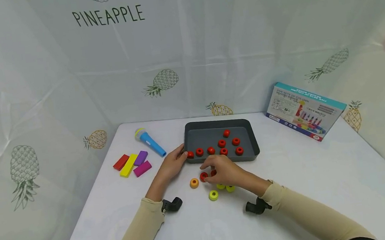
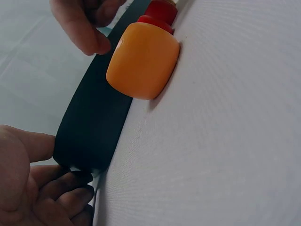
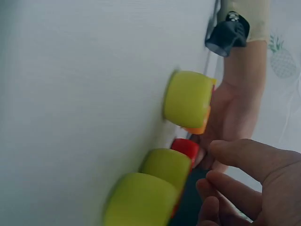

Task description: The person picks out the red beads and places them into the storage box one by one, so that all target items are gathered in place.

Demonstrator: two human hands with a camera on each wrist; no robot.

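Note:
At its left front corner, a dark grey tray is gripped by my left hand, thumb against the wall and fingers curled at the corner in the left wrist view. Several red beads lie inside the tray. In front of it, my right hand hovers over a loose red bead, thumb and fingers apart; the right wrist view shows nothing between them. Another red bead is partly hidden by that hand. Nearby are an orange bead and yellow-green beads.
Left of the tray lies a blue toy microphone. Red, yellow, purple and magenta blocks lie further left. A cardboard toy box stands at the back right, before a pineapple-print curtain behind the white table.

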